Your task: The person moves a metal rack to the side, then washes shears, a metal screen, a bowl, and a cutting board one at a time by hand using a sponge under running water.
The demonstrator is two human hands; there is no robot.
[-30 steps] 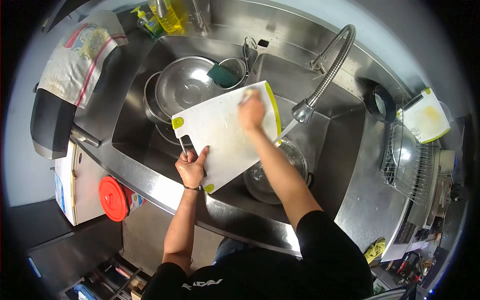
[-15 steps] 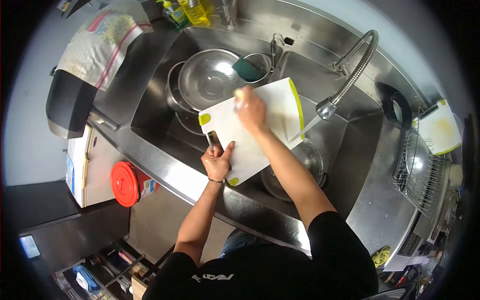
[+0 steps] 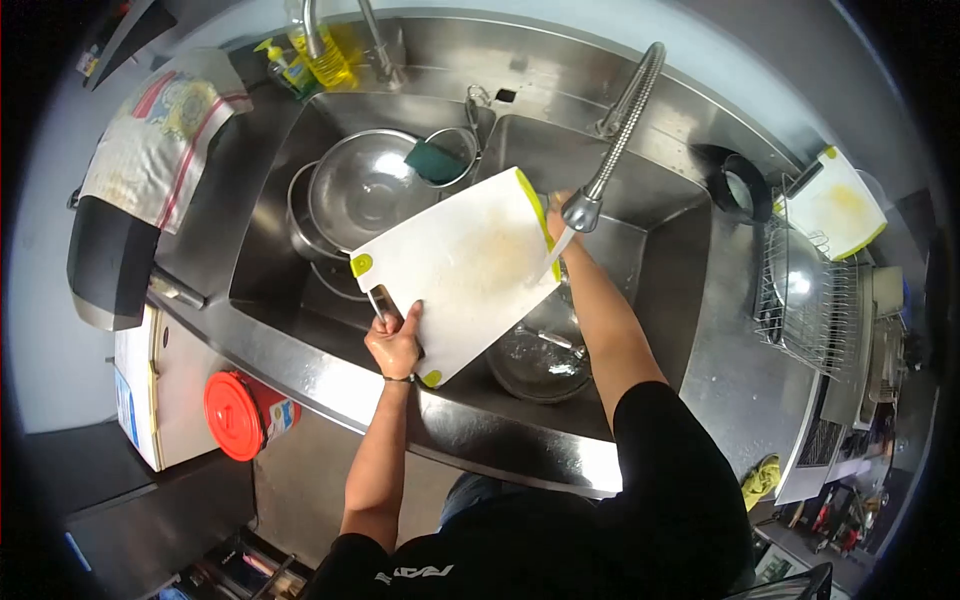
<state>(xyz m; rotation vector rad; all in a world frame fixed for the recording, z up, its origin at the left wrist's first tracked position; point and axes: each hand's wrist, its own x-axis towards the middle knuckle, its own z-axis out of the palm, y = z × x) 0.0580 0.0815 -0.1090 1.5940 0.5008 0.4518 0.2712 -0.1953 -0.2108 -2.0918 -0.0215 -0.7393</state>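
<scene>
A white cutting board (image 3: 460, 265) with yellow-green edges is held tilted over the sink. My left hand (image 3: 393, 348) grips it at the handle slot, thumb on the face and fingers through the slot. My right hand (image 3: 562, 215) is at the board's far right edge, beside the spray faucet head (image 3: 582, 212); its fingers are mostly hidden behind the board and faucet. Water runs from the faucet onto the board's right side. Below the board a round metal pan or lid (image 3: 540, 370) lies in the right basin.
A large steel bowl (image 3: 350, 205) and a small pot with a green scouring pad (image 3: 436, 161) stand in the left basin. Soap bottles (image 3: 325, 62) are behind. A dish rack (image 3: 800, 290) holds a lid and another board at right. A red-lidded bin (image 3: 234, 415) is lower left.
My right hand has moved from the board's face to its far right edge. The view has shifted, so the sink and board appear further left.
</scene>
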